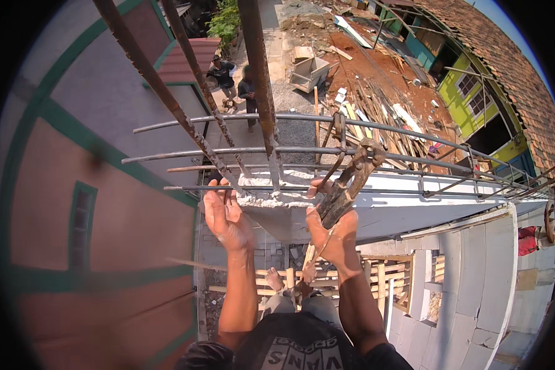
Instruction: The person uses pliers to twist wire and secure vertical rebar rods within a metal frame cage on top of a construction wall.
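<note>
My right hand (334,237) is closed around the handles of dark, rusty pincers (342,200). Their head reaches up to the bars at a bent steel tie. A thin strand, maybe wire, hangs below that hand. My left hand (227,219) is raised beside the end of the lowest horizontal steel bar (185,188), fingers apart; whether they touch it I cannot tell. Several horizontal bars, including the upper bar (228,118), form a reinforcement cage with stirrups (340,132). Thick rusty upright rods (262,80) rise from rough concrete (276,198) between my hands.
My bare feet (275,279) stand on bamboo poles (385,277) high above ground. A pink and green building (135,216) flanks the left; a grey block wall (475,277) is at right. Below are two people (246,92), a cart-like box (309,74) and scattered timber (382,111).
</note>
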Available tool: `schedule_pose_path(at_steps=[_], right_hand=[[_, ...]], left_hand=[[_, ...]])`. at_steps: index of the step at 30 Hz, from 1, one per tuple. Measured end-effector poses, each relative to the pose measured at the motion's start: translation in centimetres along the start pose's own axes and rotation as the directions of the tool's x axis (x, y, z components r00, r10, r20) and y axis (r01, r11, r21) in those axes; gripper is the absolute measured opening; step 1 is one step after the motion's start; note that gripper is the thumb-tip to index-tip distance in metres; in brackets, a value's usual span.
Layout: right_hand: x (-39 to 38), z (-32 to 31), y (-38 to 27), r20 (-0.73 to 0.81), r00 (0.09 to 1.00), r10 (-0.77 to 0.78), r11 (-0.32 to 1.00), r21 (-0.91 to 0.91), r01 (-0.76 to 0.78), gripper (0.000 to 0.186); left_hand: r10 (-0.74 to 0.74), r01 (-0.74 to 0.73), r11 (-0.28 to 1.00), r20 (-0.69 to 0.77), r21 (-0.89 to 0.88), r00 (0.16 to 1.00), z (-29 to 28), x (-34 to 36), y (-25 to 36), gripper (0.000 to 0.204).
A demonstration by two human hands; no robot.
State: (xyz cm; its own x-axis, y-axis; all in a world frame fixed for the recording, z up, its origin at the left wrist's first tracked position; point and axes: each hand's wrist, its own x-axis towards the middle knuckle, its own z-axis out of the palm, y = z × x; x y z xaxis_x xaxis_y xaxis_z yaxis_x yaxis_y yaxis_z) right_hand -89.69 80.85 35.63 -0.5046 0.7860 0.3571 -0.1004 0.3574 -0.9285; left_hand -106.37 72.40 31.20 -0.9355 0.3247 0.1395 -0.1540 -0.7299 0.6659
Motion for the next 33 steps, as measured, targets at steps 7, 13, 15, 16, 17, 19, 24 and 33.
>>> schedule_pose_path(at_steps=[7, 13, 15, 16, 17, 19, 24, 33], right_hand=[[0.4, -0.4, -0.6, 0.035, 0.995, 0.097, 0.993, 0.056, -0.099, 0.041], [0.4, -0.2, -0.6, 0.027, 0.988, 0.15, 0.987, 0.051, -0.152, 0.04], [0.4, -0.2, -0.2, 0.014, 0.99, 0.137, 0.99, 0.038, -0.137, 0.04], [0.4, -0.3, 0.0, 0.014, 0.993, 0.113, 0.993, 0.032, -0.114, 0.041], [0.4, -0.4, 0.0, 0.012, 0.996, 0.089, 0.996, 0.025, -0.09, 0.042], [-0.1, -1.0, -0.4, -0.018, 0.998, 0.054, 0.994, -0.089, -0.056, 0.04], [-3.5, -3.3, 0.6, -0.121, 0.987, -0.107, 0.939, -0.339, 0.06, 0.024], [-5.7, -7.1, 0.2, -0.014, 0.99, -0.138, 0.955, -0.268, 0.129, 0.003]], left_hand=[[-0.187, 0.22, 0.973, 0.331, -0.063, 0.925, 0.9, 3.5, 1.3, 0.087], [-0.12, 0.114, 0.993, 0.218, 0.041, 0.969, 0.2, 4.1, -0.3, 0.044], [-0.128, 0.115, 0.989, 0.149, 0.092, 0.98, 0.2, 3.9, -0.4, 0.042], [-0.13, 0.117, 0.989, 0.153, 0.091, 0.98, 0.3, 3.9, -0.6, 0.042], [-0.11, 0.097, 0.991, 0.159, 0.088, 0.981, 0.6, 3.9, -0.7, 0.041], [-0.111, 0.098, 0.992, 0.172, 0.081, 0.979, 0.6, 3.7, -1.2, 0.039], [-0.094, 0.096, 0.995, 0.201, 0.001, 0.975, -1.2, 4.3, -1.2, 0.034], [-0.113, 0.11, 0.994, 0.177, 0.024, 0.978, -0.8, 4.4, -1.9, 0.032]])
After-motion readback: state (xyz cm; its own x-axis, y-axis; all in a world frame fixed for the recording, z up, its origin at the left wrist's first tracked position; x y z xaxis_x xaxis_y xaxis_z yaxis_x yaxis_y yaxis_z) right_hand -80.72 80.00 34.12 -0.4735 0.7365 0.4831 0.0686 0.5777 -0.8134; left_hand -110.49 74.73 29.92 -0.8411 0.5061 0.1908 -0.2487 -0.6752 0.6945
